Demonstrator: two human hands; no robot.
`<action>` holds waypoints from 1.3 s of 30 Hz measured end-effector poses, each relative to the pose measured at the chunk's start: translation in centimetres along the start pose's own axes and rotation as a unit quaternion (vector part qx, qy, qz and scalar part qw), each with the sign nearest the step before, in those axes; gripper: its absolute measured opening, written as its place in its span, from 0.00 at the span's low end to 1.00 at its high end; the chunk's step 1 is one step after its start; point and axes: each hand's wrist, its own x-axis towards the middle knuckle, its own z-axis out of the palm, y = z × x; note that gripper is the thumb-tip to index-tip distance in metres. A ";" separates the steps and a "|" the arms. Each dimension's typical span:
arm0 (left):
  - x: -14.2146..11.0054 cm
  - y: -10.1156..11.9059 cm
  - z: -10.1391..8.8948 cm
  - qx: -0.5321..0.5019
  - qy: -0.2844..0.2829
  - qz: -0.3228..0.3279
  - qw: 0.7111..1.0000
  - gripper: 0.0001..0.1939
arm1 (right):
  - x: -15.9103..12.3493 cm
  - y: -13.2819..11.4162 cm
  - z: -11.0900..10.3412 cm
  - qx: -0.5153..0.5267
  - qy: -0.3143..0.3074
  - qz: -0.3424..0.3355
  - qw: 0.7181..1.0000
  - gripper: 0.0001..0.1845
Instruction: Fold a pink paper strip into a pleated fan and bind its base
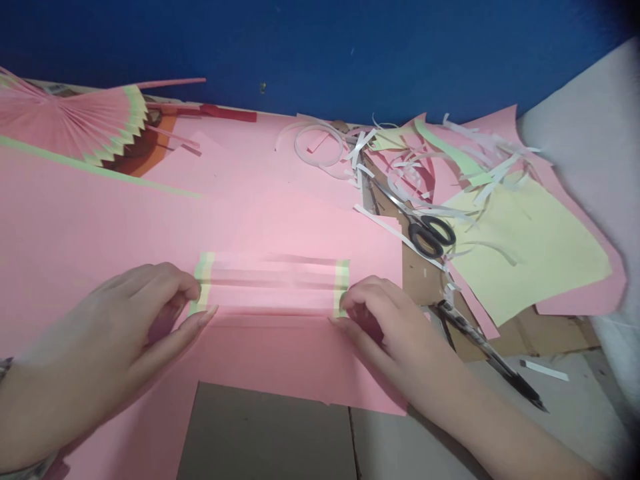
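Observation:
A pleated strip of pink paper (270,300) with green and yellow ends lies crosswise between my hands, over larger pink sheets. My left hand (150,313) pinches its left end, thumb in front and fingers behind. At the opposite end, my right hand (383,317) grips the green-yellow edge between thumb and curled fingers. Several parallel folds run along the strip's length. Its underside is hidden.
Black-handled scissors (425,230) lie to the right among white paper scraps (495,170). Nearby are a yellow sheet (530,247) and a pen (493,360). A pleated pink fan (85,120) sits at the upper left, below a blue surface (320,53).

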 end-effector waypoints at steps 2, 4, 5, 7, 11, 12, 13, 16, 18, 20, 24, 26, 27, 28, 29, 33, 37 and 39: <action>0.1 -0.3 0.0 -0.005 -0.017 0.005 1.000 0.10 | -0.2 0.1 0.2 -0.024 0.032 -0.045 0.998 0.05; 0.2 -0.6 0.1 -0.023 -0.014 0.049 0.998 0.08 | -0.4 0.1 0.3 -0.073 0.055 -0.126 0.988 0.08; 0.2 -0.7 0.2 -0.028 -0.008 0.090 0.996 0.07 | -0.5 0.1 0.4 -0.094 0.057 -0.164 0.980 0.09; 0.2 -0.9 0.4 -0.012 0.024 0.186 0.982 0.08 | -0.6 0.2 0.4 -0.118 0.045 -0.212 0.969 0.10; 0.1 -0.9 0.8 0.046 0.058 0.295 0.953 0.18 | -0.6 0.3 0.5 -0.126 0.029 -0.231 0.964 0.06; 0.1 -0.9 0.9 0.037 0.050 0.293 0.954 0.19 | -0.5 0.3 0.5 -0.126 0.037 -0.225 0.966 0.06; 0.2 -0.7 0.9 0.019 0.037 0.283 0.958 0.18 | -0.5 0.3 0.5 -0.128 0.046 -0.216 0.967 0.07; 0.3 -0.3 0.8 -0.035 0.007 0.241 0.970 0.13 | -0.5 0.4 0.4 -0.155 0.063 -0.202 0.965 0.12; 0.5 0.0 0.7 -0.052 0.001 0.211 0.976 0.11 | -0.6 0.5 0.3 -0.179 0.066 -0.204 0.960 0.14; 0.6 0.2 0.6 -0.059 0.012 0.200 0.978 0.09 | -0.5 0.6 0.4 -0.180 0.069 -0.205 0.960 0.13; 0.5 0.4 0.4 -0.045 0.054 0.194 0.978 0.06 | -0.1 0.8 0.3 -0.089 0.075 -0.194 0.974 0.07; 0.3 0.6 0.2 -0.028 0.072 0.191 0.979 0.06 | 0.0 0.6 0.0 -0.039 0.077 -0.181 0.980 0.04; 0.2 0.7 0.1 -0.021 0.082 0.192 0.978 0.06 | 0.0 0.5 -0.2 -0.020 0.080 -0.174 0.981 0.04; 0.1 0.8 0.0 -0.016 0.091 0.194 0.977 0.06 | 0.0 0.4 -0.4 -0.004 0.084 -0.169 0.982 0.04; 0.0 0.9 -0.1 -0.014 0.097 0.197 0.975 0.05 | -0.1 0.2 -0.7 0.011 0.088 -0.165 0.982 0.05; -0.3 1.5 -1.0 -0.009 0.101 0.198 0.975 0.06 | -0.7 -0.1 -1.7 0.113 0.062 -0.133 0.983 0.05; -0.7 2.2 -2.4 -0.127 0.058 0.157 0.978 0.09 | -1.1 0.0 -2.3 0.295 -0.007 -0.025 0.955 0.08; -0.8 2.3 -2.8 -0.205 -0.012 0.090 0.975 0.15 | -1.1 0.0 -2.6 0.384 -0.069 0.028 0.920 0.11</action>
